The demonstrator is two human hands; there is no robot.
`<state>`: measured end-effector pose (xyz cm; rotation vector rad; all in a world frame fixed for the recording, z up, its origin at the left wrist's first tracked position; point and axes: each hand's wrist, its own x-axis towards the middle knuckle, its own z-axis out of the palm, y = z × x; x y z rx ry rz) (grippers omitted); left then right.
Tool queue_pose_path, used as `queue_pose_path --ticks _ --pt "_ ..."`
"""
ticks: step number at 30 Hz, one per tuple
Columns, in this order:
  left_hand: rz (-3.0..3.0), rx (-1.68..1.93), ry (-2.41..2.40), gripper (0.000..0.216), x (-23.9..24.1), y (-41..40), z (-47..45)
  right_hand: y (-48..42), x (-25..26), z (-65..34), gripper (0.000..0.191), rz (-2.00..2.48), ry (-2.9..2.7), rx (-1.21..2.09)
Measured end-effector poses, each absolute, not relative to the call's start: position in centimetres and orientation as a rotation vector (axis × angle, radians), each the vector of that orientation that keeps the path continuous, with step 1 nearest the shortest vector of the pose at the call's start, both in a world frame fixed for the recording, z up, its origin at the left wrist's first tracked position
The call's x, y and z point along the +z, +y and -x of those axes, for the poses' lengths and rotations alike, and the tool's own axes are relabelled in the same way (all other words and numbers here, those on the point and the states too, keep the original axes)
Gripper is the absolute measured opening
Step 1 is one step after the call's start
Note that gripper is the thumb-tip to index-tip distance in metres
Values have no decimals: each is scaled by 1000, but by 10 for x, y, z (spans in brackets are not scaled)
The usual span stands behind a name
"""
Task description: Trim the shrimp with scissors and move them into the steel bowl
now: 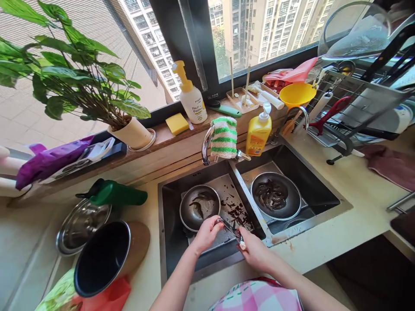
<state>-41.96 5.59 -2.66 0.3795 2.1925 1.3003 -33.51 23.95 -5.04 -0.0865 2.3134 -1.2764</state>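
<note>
Both my hands meet over the front of the left sink basin [207, 263]. My left hand [207, 233] is closed, pinching a small dark shrimp [220, 220] by one end. My right hand [254, 248] is closed around what looks like a pair of scissors [238, 236], with dark blades and a pale handle end; fingers partly cover it. The blades point toward the shrimp. Behind my left hand, a black pan [184, 211] holds a few shrimp in water. Dark scraps [238, 214] litter the basin floor. In the right basin, another pan [293, 205] holds a pile of dark shrimp [270, 194].
A faucet [205, 149] draped with a green-striped cloth [223, 138] rises behind the divider. Beside it stands a yellow soap bottle [258, 134]. A deep pot [139, 242], a lid [82, 226] and a green bottle [118, 193] occupy the left counter; a dish rack [359, 99] stands right.
</note>
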Motion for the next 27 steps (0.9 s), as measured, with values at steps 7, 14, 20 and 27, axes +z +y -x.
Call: queue_pose_path --ticks 7,14,20,27 --pt "-362 1283 2137 27 -36 69 420 244 -54 325 31 -54 2301 -1300" --pt "-307 1293 2097 30 -51 61 411 236 -62 327 21 -72 2310 -1131" --pt "-314 1234 2261 24 -45 41 407 247 -61 324 36 -65 2453 -993" --pt "-320 1206 2400 18 -43 31 404 300 -70 295 60 -80 2841 -629"
